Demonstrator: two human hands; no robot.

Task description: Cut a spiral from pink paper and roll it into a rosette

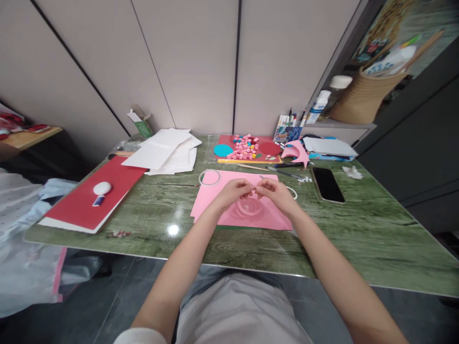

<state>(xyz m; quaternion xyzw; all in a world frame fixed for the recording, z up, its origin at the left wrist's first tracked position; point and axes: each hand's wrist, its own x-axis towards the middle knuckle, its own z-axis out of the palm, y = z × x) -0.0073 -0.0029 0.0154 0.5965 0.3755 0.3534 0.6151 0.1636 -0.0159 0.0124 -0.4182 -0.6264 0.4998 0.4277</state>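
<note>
My left hand and my right hand meet over a stack of pink paper. Both are closed, the fingertips pinched together almost touching. Whatever lies between them is too small to make out. Just below the hands, a clear round object rests on the pink paper; its exact kind does not show. At the sheet's upper left corner lies a pale ring, perhaps a tape roll. Part of a white ring sticks out beside my right hand.
Behind the paper, many small pink pieces lie on a red sheet near a blue disc. A phone lies to the right. White sheets and a red sheet with a white egg-shaped object occupy the left.
</note>
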